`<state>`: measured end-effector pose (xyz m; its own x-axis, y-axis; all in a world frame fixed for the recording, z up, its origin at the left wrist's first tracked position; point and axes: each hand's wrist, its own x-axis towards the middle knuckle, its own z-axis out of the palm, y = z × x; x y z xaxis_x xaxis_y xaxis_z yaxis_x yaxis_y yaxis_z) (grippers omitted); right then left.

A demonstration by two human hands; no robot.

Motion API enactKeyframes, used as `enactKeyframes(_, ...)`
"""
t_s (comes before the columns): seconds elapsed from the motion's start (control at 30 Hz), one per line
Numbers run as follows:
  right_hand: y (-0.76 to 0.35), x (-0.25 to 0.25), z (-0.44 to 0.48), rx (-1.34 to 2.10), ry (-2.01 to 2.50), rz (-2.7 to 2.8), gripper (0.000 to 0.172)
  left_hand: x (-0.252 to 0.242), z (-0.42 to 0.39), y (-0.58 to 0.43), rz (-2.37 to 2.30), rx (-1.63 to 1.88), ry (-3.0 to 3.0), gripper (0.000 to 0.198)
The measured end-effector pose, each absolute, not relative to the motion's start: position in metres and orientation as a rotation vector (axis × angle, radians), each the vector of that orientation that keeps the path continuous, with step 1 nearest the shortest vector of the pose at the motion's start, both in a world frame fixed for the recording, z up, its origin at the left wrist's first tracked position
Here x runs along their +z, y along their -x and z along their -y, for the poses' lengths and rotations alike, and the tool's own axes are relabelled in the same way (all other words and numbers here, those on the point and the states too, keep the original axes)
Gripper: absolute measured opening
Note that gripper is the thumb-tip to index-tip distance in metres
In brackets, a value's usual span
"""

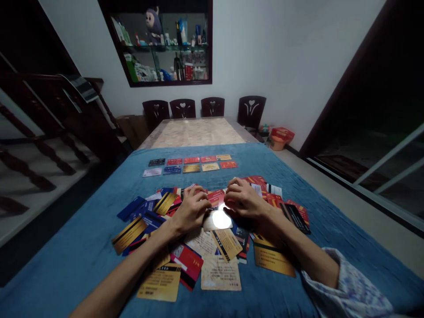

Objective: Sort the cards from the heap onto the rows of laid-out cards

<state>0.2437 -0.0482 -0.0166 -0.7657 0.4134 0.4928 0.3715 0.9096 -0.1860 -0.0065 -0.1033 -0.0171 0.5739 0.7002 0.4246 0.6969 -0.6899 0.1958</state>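
A loose heap of plastic cards (192, 261), gold, red, blue and black, lies before me on the blue cloth (89, 221). My left hand (194, 206) is closed, its fingers curled down over the middle of the heap, tips hidden. Across from it, my right hand (244, 199) is closed too, bent over the cards with its fingertips out of sight. Whether either hand pinches a card cannot be made out. Between them a shiny card (212, 223) reflects a bright glare. Beneath that card lie a gold card (228, 244) and a pale patterned card (221, 274).
Beyond the heap, several cards lie in two rows, among them a black card (157, 162) and an orange-red card (228, 165). Past the cloth, the bare tabletop (198, 131) runs toward dark chairs (213, 107). A stair railing (33, 132) stands at left.
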Motion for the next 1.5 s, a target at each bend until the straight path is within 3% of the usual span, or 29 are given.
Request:
enactKeyframes(0.23,-0.238,-0.017,0.061,0.145,0.517,2.614,0.012,-0.007,0.118,0.007,-1.112,0.77,-2.794,0.016)
enactKeyframes(0.43,-0.237,-0.016,0.065,0.16,0.476,2.675,0.019,-0.009,0.125,0.01,-0.986,0.577,-2.846,0.014)
enactKeyframes(0.73,-0.238,-0.014,0.069,0.172,0.482,2.754,0.049,-0.012,0.122,0.011,-1.024,0.564,-2.844,0.026)
enactKeyframes(0.93,-0.238,-0.017,0.067,0.138,0.513,2.75,0.044,-0.016,0.117,0.013,-1.101,0.584,-2.819,0.025)
enactKeyframes(1.27,-0.242,-0.028,0.058,0.111,0.592,2.696,0.056,-0.024,0.113,0.011,-1.245,0.669,-2.803,0.024)
enactKeyframes(1.5,-0.242,-0.035,0.056,0.096,0.63,2.647,0.051,-0.029,0.112,0.013,-1.277,0.696,-2.766,0.028)
